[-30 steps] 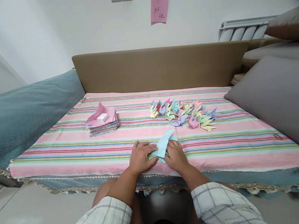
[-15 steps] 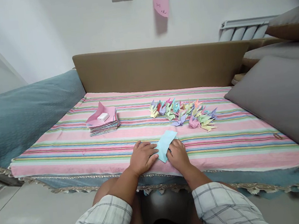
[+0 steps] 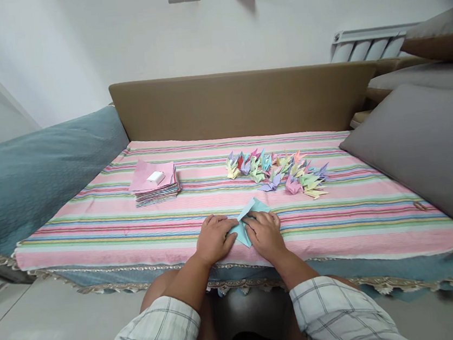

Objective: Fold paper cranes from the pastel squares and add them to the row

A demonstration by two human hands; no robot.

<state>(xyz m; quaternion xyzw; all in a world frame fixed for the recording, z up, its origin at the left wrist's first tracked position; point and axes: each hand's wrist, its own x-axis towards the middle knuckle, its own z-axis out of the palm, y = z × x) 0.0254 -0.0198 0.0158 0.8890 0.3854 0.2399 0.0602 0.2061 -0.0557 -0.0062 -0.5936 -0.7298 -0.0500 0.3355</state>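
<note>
A light-blue sheet of origami paper (image 3: 242, 236), partly folded, lies on the striped cloth in front of me. My left hand (image 3: 214, 238) holds down its left corner, thumb and index finger at the edge. Across its right part rests my right hand (image 3: 265, 233), fingers curled over the paper and gripping a fold. A flap (image 3: 251, 206) stands raised beyond my right fingers, and the right corner is hidden under that hand. Behind the paper sit several folded paper cranes (image 3: 267, 164) in many colours.
To the left stands a stack of coloured paper (image 3: 158, 195) with a small white block (image 3: 156, 177) on top. A grey cushion (image 3: 416, 154) leans at the right, and a blue armrest (image 3: 46, 168) borders the left. A brown backrest (image 3: 243, 102) runs behind.
My right hand has moved from the paper's right edge onto its top, and the upper flap has changed from lying flat to lifted. My left hand has barely moved. The top pink sheet's raised corner has dropped.
</note>
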